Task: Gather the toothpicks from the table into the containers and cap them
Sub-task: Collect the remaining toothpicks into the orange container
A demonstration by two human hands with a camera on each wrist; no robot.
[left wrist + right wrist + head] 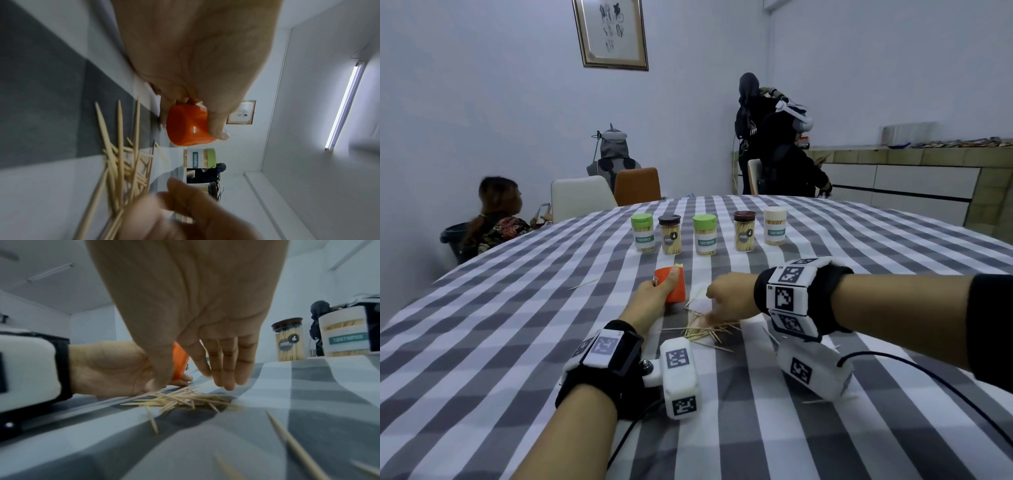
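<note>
1. The left hand [654, 298] is wrapped around an orange container [674, 287]. It stands tilted on the checked worktop [517, 325], and a few toothpick tips show at its mouth.
2. The right hand [729, 298] has nothing in it. Its fingers [224, 366] are straight and point down, just above a loose pile of toothpicks [185, 400] that lies beside the container.
3. More toothpicks are spread apart from the pile: one near the right wrist camera [296, 444] and one far to the left [583, 284].
4. Five more containers [704, 234] stand in a row farther back, all with caps on and full.
5. I judge the step to be the picking of a bunch from the pile, so a good part of the task is left. No cap for the orange container is visible.
6. What may go wrong:
   - The toothpicks are thin and lie crossed, so a pinch may take only a few and push the others away on the cloth.
   - The cloth looks slightly wrinkled near the pile, perhaps, though the picture is blurred there; a dragging finger could fold it and hide some toothpicks.
   - The container is tilted, so those already inside may slide out if it leans more.
   - Crooked toothpicks may catch on the rim and fall.
   - The sharp points may prick the fingers.
</note>
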